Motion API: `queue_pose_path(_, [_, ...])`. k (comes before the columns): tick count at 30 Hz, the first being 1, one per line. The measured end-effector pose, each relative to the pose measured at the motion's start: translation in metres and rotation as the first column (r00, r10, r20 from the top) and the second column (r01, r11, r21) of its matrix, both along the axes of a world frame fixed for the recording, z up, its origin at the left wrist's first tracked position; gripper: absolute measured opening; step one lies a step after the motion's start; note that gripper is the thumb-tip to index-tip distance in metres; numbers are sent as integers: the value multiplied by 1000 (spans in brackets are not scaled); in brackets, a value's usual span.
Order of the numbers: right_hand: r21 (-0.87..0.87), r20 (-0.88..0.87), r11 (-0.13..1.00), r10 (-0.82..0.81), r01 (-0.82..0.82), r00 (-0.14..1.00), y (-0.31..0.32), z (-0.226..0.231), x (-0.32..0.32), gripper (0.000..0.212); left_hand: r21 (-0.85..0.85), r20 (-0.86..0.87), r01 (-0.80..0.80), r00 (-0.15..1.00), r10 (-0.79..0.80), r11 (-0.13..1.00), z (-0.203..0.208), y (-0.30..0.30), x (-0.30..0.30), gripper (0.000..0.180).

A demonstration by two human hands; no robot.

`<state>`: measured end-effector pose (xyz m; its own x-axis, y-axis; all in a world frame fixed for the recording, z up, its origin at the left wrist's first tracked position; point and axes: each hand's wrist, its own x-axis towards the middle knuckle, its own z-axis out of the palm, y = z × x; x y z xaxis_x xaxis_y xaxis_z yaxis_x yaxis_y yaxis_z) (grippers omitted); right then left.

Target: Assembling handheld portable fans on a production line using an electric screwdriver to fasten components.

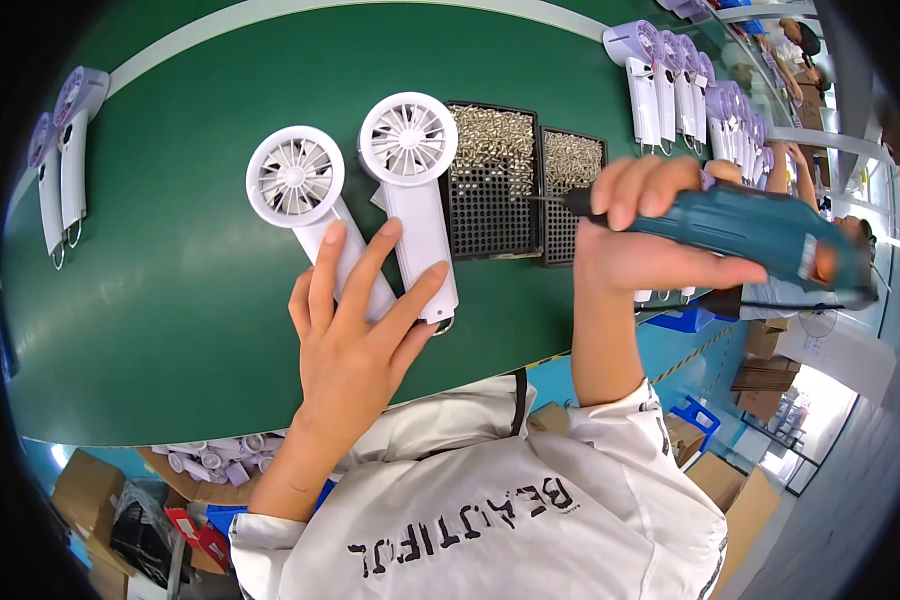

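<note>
Two white handheld fans lie side by side on the green table, their round grilles facing up: a left fan [295,177] and a right fan [409,140]. My left hand [355,330] rests over their handles with its fingers spread, and the fingertips touch both. In my right hand [660,220] is a teal electric screwdriver [715,225], held level with its thin bit pointing left. The bit is over two black perforated trays, a larger tray [495,215] and a smaller tray [560,240], both part-filled with small silvery screws.
More fans [645,85] stand in rows at the far right of the green table [150,330], and a pair of fans [70,150] is at its left edge. Below the table is a cardboard box of fan parts [215,465]. Other people are at work on the right.
</note>
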<state>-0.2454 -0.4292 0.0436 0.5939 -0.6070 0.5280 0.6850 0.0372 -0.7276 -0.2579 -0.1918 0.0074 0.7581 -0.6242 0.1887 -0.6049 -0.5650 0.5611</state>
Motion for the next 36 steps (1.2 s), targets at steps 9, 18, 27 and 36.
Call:
queue_pose_path(9, [39, -61, 998, 55, -53, 997, -3, -18, 1, 95, 29, -33, -5, 999, 6, 1000, 0, -2, 0, 47])
queue_pose_path(18, [78, -68, 995, 59, -53, 996, -6, -17, 5, 94, -3, -50, 8, 999, -8, 1000, 3, -2, 2, 47])
queue_pose_path(27, [-131, -56, 979, 150, -156, 987, -2, -21, 0, 94, -4, -26, 13, 1000, -13, 1000, 3, 1, 1, 46])
queue_pose_path(36, [-78, 113, 991, 119, -110, 986, 12, 0, -7, 105, -145, -136, -28, 991, 8, 989, 2, 32, 9, 60])
